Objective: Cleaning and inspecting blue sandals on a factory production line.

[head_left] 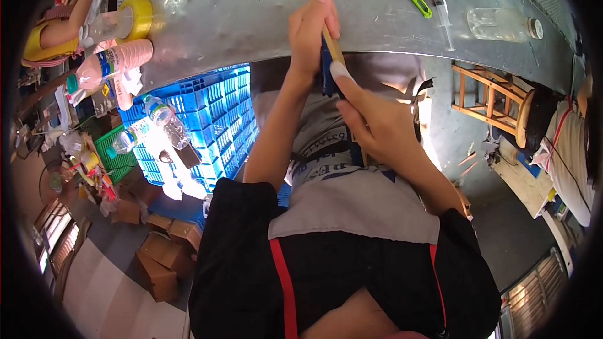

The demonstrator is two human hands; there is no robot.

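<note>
Between my two hands is a narrow tan strip (333,48) with a dark blue side, standing at the near edge of the grey metal table (264,25); its kind I cannot make out. My left hand (309,32) is closed around its upper part, fingers bent over the table edge. Lower down, my right hand (382,120) grips the same strip, one digit with a white covering on its tip pressed along it. Part of the strip is hidden behind my right hand. A grey apron (352,207) lies over my front and lap below.
On the table's right are a green-handled cutter (419,5), a syringe (445,25) and a clear bottle (499,25). At left lie a pink bottle (116,63) and yellow tape (139,19). Blue crates (217,110) stand below; a wooden stool (487,97) is at right. Another person's arm (78,6) shows far left.
</note>
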